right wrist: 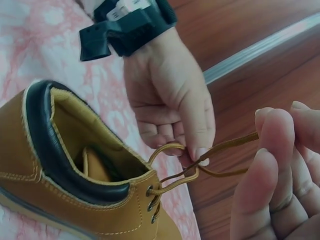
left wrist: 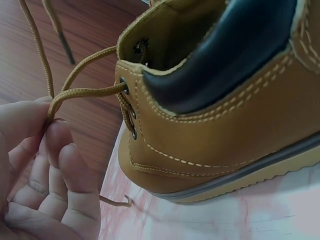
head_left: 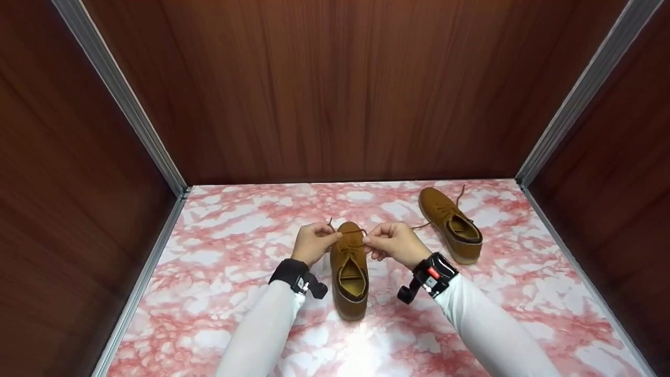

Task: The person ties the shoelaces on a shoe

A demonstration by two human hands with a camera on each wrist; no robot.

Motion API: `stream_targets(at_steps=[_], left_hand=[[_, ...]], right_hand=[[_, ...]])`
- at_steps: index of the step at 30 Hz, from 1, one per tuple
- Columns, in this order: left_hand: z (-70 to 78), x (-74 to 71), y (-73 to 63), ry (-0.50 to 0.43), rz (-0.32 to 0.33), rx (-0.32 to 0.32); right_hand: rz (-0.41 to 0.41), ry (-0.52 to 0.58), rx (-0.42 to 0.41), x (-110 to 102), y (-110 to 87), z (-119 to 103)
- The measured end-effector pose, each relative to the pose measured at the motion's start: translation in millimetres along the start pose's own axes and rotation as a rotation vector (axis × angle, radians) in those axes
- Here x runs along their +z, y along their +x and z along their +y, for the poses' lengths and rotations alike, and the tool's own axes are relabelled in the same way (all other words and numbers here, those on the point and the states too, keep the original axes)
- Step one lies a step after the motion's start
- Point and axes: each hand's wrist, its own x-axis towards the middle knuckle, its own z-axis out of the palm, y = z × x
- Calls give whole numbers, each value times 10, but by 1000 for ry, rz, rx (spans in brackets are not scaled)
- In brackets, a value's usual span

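Note:
A tan shoe (head_left: 349, 309) with a dark padded collar stands on the patterned surface between both hands, toe pointing away. At its left side my left hand (head_left: 312, 245) pinches the brown shoelace (left wrist: 89, 93) between thumb and index finger, just out from the top eyelets. My right hand (head_left: 400, 244), at the shoe's right, holds a part of the lace (right wrist: 232, 143) between its fingertips. In the right wrist view two strands run from the left hand's pinch to the right hand. A dark-tipped lace end (left wrist: 66, 48) hangs in the left wrist view.
A second tan shoe (head_left: 450, 222) lies behind and to the right, its laces loose. The red-and-white surface (head_left: 235, 314) is bounded by dark wooden panels (head_left: 335, 94) at the back and sides, with metal strips (head_left: 125, 104) along the corners.

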Motion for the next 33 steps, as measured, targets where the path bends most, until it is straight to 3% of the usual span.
stream_targets(at_steps=[9,14,20,25,29,31,33], left_hand=[[-32,21,-18,-54,-23,-43],[-72,18,-28,-79,-57,-78],[-116,-18,-61,-19,-130,-131],[-163,-51,-90,42,-187,-145],[-213,-82,-112,84,-227,-123],[-241,-96,-123,84,-245,-116],[-276,-103,-140,25,-262,-146]], right_hand=[[28,-239,-88,175,25,158],[94,-358,-137,276,27,252],[179,-472,-163,345,39,338],[214,-512,-124,322,52,403],[163,-499,-70,247,39,448],[128,-489,-45,197,30,469],[104,-479,-22,138,20,483]])
